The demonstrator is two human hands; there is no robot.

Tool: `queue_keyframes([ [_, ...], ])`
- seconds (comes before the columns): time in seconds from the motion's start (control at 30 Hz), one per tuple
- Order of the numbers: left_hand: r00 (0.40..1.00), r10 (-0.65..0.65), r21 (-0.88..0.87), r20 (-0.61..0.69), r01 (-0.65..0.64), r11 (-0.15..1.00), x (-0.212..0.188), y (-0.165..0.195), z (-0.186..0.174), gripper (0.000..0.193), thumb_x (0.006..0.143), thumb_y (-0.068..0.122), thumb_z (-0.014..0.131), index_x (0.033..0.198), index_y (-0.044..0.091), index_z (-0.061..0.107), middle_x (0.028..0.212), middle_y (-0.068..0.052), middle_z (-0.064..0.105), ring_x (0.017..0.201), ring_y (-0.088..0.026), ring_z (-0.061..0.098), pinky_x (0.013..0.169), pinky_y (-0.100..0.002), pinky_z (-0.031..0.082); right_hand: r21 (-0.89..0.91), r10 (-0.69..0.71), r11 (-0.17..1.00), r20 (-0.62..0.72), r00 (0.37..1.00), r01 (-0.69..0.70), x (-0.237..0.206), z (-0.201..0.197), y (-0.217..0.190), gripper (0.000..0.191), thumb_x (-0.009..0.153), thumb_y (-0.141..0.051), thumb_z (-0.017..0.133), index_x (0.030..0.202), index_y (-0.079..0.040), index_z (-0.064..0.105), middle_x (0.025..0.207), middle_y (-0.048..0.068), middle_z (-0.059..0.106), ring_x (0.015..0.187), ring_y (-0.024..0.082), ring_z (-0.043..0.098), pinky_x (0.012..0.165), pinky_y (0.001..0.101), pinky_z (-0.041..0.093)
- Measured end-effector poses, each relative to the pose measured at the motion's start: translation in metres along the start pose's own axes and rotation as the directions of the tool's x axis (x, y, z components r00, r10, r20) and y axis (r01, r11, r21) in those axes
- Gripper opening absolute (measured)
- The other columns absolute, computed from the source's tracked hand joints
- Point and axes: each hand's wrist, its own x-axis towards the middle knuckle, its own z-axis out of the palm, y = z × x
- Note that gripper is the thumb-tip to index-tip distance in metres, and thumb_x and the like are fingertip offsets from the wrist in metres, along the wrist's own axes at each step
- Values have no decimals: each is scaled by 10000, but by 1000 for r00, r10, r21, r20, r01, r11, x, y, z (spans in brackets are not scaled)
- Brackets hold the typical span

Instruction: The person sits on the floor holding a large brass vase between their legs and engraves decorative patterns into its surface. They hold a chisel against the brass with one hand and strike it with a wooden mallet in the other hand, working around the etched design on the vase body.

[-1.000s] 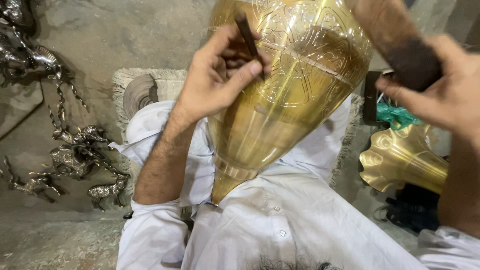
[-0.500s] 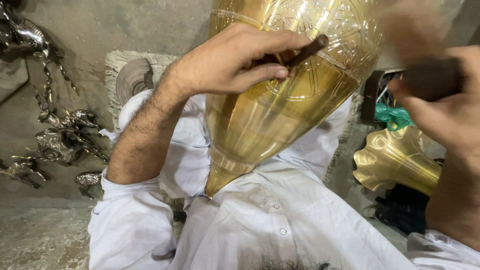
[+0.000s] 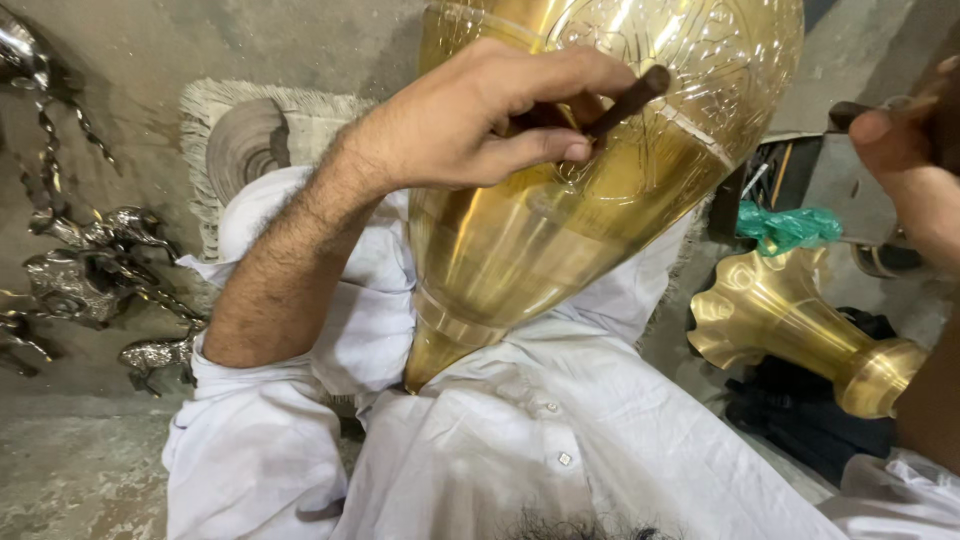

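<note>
A large brass vase (image 3: pixel 560 220) with engraved patterns rests on my lap, narrow end toward my body, against my white clothing (image 3: pixel 520 440). My left hand (image 3: pixel 480 115) lies on the vase's upper side, fingers closed on a short dark rod-shaped chisel (image 3: pixel 625 100) whose tip touches the engraved surface. My right hand (image 3: pixel 905 170) is raised at the right edge, apart from the vase, gripping a tool that is mostly out of view; only a dark part (image 3: pixel 850 112) shows.
A second brass piece with a flared, wavy rim (image 3: pixel 790 320) lies on the floor at right, beside a green plastic bag (image 3: pixel 790 228) and dark cloth (image 3: pixel 800 420). Silver metal animal figures (image 3: pixel 90 280) lie at left. A round block on a fringed mat (image 3: pixel 245 145) sits behind my left arm.
My left hand has slid right along the vase with the chisel. My right hand has swung up and further right, away from the vase. The view shifted slightly.
</note>
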Motion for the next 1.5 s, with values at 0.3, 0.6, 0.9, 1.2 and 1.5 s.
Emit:
queue_keyframes([
  [0.3,998,33,66,63,-37,997,10,4,-3,448,1104,183,762,1467,62,528,1241,-115,736,1203,-252,751,1043,-389,610,160,47,986,50,998,-55,18,-13,-49,409,1123,-397,690,1079,6,638,863,92,619,752,182,628,668,349,510],
  [0.6,991,-27,29,-131,31,999,-4,18,7,397,1099,93,728,1429,22,519,1288,-132,718,1144,-220,771,987,-325,652,-16,249,968,175,952,-250,47,0,-48,403,1077,-408,659,1176,-18,683,897,104,617,775,213,608,676,361,488],
  [0.9,838,-279,-107,-468,260,960,-32,20,52,395,1111,137,739,1405,-16,525,1214,-144,761,1102,-206,805,983,-330,677,-66,-12,997,242,970,29,85,-19,-96,333,1037,-349,629,1179,-51,665,880,67,613,764,176,614,663,319,491],
  [1.2,555,-421,-364,-718,217,906,-42,28,108,331,1098,10,671,1366,5,477,1206,-140,745,1123,-208,781,1011,-343,675,-261,-435,830,252,865,493,86,-59,-196,282,997,-291,599,1182,-84,647,863,30,609,752,139,619,649,276,493],
  [1.5,293,-505,-398,-812,355,846,-45,25,151,276,1023,-37,751,1233,-1,574,1024,-106,701,873,-146,683,787,-244,567,-830,-633,123,357,687,544,23,-103,-329,263,957,-233,568,1185,-116,629,846,-7,604,741,101,625,635,233,496],
])
